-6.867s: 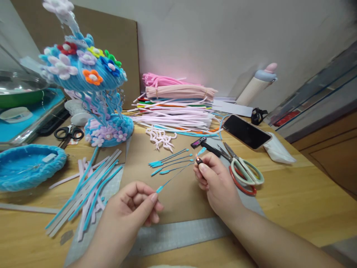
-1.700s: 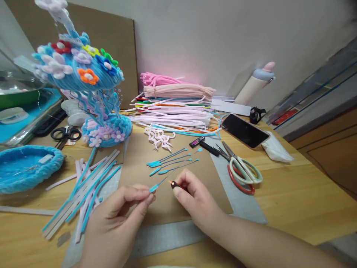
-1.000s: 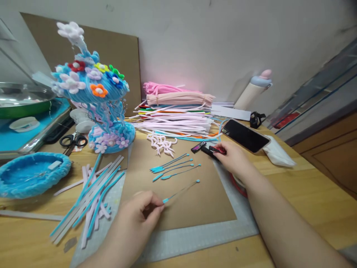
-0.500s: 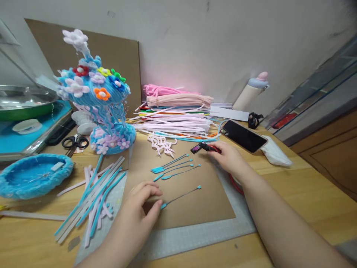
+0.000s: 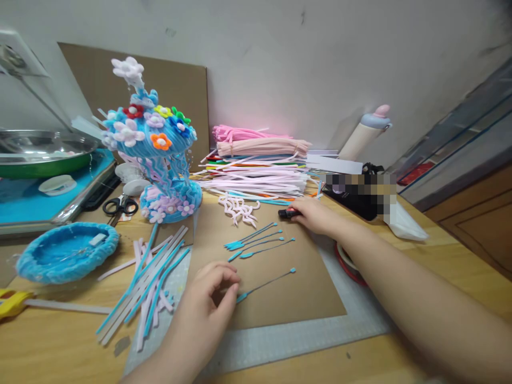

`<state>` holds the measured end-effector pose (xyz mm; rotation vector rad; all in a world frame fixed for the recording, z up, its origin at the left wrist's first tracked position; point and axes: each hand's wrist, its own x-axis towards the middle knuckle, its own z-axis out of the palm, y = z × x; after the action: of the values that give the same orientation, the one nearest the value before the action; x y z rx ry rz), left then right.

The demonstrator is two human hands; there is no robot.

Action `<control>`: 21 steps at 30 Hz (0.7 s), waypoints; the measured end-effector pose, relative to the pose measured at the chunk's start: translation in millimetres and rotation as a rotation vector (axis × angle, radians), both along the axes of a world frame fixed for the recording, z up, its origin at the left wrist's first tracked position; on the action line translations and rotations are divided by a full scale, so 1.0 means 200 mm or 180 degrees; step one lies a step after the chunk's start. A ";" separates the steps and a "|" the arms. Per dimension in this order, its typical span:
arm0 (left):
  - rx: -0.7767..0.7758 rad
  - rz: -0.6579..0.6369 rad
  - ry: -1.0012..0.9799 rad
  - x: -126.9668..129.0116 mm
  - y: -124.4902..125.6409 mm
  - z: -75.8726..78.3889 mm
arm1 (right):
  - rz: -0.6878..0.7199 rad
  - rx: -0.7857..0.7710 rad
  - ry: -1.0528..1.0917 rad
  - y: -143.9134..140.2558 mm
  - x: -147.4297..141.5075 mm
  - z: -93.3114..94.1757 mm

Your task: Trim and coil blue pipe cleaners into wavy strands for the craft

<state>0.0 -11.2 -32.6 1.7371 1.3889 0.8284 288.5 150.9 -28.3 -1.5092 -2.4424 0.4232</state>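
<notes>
Head: wire point(image 5: 269, 282) near left hand point(image 5: 214, 301) leaves room before right cardboard edge point(image 5: 332, 282).

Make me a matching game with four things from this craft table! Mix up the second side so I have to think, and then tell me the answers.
Things:
1. Black-handled scissors
2. Bottle
3. Right hand
4. Lone blue-tipped wire

Clues:
A. Cream-coloured, with a pink top
B. Lying on the brown cardboard, near the left hand
C. Beside the flowery blue stand
D. Holding a small black-and-red object

Right pairs: 1-C, 2-A, 3-D, 4-B
</notes>
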 end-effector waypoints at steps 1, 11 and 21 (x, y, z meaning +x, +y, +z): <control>-0.0005 0.0045 -0.0059 0.00 0.00 0.01 | -0.0048 -0.0037 0.0074 -0.03 -0.02 0.03; -0.1726 0.0326 -0.2977 0.20 -0.10 0.06 | -0.0192 -0.2374 0.2851 -0.67 -0.56 0.20; -0.1778 0.1653 -0.3522 0.25 -0.06 0.22 | -0.0204 -0.1617 0.2917 -0.77 -0.74 0.16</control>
<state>50.0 -22.6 11.4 0.3105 1.0812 1.2420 141.0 -2.8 2.8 -1.1354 -1.6072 1.4264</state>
